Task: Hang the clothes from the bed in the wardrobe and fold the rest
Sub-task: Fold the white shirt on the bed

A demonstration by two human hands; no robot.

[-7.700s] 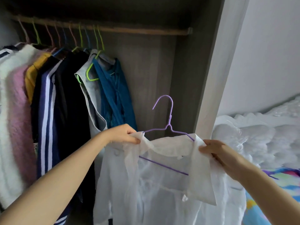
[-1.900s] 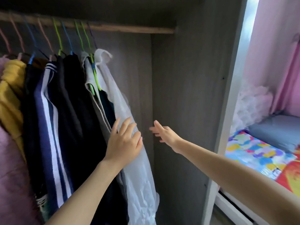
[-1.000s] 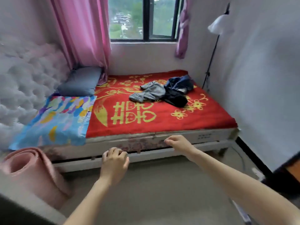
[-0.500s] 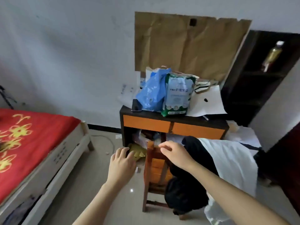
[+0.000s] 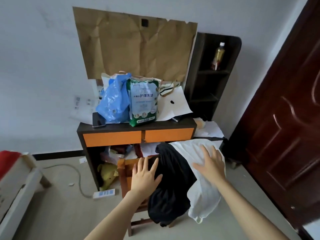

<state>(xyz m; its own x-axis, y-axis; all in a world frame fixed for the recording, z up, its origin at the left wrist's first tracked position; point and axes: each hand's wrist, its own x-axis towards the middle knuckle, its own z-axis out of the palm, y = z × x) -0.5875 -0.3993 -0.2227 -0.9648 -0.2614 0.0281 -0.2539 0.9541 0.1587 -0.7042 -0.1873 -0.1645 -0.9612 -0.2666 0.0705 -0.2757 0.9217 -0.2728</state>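
Note:
A black garment (image 5: 170, 184) and a white garment (image 5: 204, 186) hang draped over the back of a wooden chair (image 5: 125, 170) in front of a desk. My left hand (image 5: 144, 177) is spread with straight fingers at the left edge of the black garment, over the chair back. My right hand (image 5: 210, 164) lies flat with fingers spread on the white garment. Neither hand grips anything. A corner of the bed (image 5: 15, 172) with its red cover shows at the far left.
The dark desk with orange drawers (image 5: 138, 136) carries a blue plastic bag (image 5: 114, 99), a green-and-white pack (image 5: 143, 101), a phone and papers. A power strip (image 5: 104, 194) and cable lie on the floor. A dark shelf (image 5: 213, 75) and brown door (image 5: 284, 127) stand at the right.
The view turned from the wardrobe past the bed to the desk and chair. Both hands moved forward; the right hand now lies on the white garment, the left at the black one.

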